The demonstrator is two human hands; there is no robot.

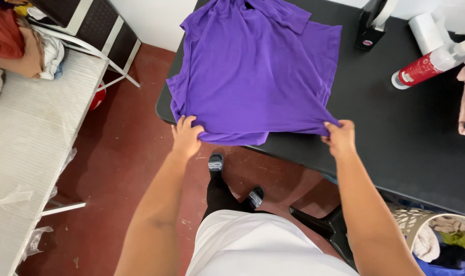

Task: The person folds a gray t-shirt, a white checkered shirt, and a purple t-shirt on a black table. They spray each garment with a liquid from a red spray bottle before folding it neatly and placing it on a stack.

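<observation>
A purple T-shirt (258, 66) lies spread on a black table (396, 128), its bottom hem hanging over the near edge. My left hand (185, 137) grips the hem at its left corner. My right hand (339, 137) pinches the hem at its right corner. Both arms reach forward from my body, and the cloth is pulled taut between the two hands.
A red spray can (421, 69) lies on the table at right, beside a white roll (426, 30) and a black stand (367, 33). A laundry basket (436, 235) with clothes sits lower right. A grey bench (28, 148) with piled clothes stands left.
</observation>
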